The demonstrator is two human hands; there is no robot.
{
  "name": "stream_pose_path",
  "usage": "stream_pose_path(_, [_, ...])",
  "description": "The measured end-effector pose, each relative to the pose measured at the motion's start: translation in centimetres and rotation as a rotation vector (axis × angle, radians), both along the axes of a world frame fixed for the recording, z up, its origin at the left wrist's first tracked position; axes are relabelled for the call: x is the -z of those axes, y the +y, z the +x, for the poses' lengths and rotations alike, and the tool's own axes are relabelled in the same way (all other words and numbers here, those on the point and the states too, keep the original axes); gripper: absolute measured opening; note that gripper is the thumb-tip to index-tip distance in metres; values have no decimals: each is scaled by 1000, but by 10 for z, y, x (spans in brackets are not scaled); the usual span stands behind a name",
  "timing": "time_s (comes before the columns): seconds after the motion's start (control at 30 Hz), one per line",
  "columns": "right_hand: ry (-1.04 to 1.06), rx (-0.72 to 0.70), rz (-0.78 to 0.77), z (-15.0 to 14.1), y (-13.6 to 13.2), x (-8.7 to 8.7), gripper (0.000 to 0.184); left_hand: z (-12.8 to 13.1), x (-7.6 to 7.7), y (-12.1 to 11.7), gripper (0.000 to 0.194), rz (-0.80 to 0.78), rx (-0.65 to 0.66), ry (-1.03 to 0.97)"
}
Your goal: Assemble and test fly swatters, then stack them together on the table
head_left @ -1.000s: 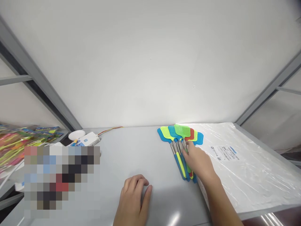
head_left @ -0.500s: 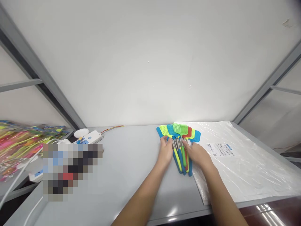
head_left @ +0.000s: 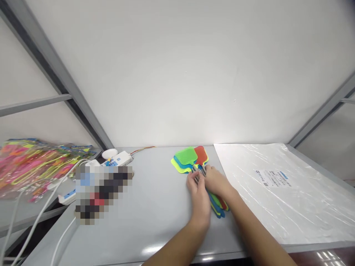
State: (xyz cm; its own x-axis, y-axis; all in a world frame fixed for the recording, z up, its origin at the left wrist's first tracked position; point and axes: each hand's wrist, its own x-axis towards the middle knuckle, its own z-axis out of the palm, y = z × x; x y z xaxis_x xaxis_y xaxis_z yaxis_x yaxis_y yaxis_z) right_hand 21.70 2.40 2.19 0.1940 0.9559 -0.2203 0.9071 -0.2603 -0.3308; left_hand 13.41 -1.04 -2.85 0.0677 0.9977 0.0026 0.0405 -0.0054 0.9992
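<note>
Several fly swatters [head_left: 186, 156] with green, blue, yellow and red mesh heads lie in a bunch on the grey table, heads toward the wall and coloured handles toward me. My left hand [head_left: 198, 192] is closed around the metal shafts just below the heads. From the right side, my right hand [head_left: 217, 181] also grips the shafts, its fingers curled over them. Both hands hide the middle of the bunch. The handle ends show below, between my forearms.
A white plastic bag [head_left: 249, 207] with a printed label lies on the right of the grey table [head_left: 155, 207]. At left are white power strips [head_left: 120, 159], cables, a blurred-out patch and a shelf of colourful packaged items [head_left: 41, 162]. A white wall stands behind.
The fanned swatter heads are gathered closer together, and the bunch has shifted left off the plastic bag's edge. Both hands have drawn together on the shafts. The view has turned slightly left.
</note>
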Motion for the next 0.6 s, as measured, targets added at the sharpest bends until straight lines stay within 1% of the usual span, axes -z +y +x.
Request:
stream_pose_path(0.1, [2, -185, 4, -34, 4, -2, 48, -47, -1, -12, 34, -28, -98, 61])
stream_pose_path(0.13, [-3, -244, 7, -45, 6, -3, 47, -63, -2, -15, 35, -25, -112, 91])
stream_pose_path(0.17, [-11, -301, 9, -56, 9, -4, 45, -79, -4, -17, 37, -17, -97, 120])
stream_pose_path(0.2, [-21, -355, 13, -65, 12, -4, 44, -94, -6, -18, 38, 4, -68, 146])
stream_pose_path(0.27, [-46, -450, 19, -81, 19, -6, 43, -123, -13, -20, 41, 81, 37, 227])
stream_pose_path(0.33, [-74, -517, 27, -92, 25, -6, 45, -148, -20, -20, 47, 192, 155, 368])
stream_pose_path(0.4, [-98, -550, 38, -99, 26, -6, 51, -167, -27, -21, 52, 295, 222, 544])
stream_pose_path(0.47, [-109, -560, 47, -103, 23, -3, 59, -182, -31, -19, 50, 377, 190, 719])
stream_pose_path(0.53, [-118, -567, 60, -103, 15, 2, 70, -191, -33, -14, 46, 440, 98, 894])
stream_pose_path(0.6, [-145, -575, 94, -101, 7, 8, 77, -195, -32, -4, 47, 485, 10, 1065])
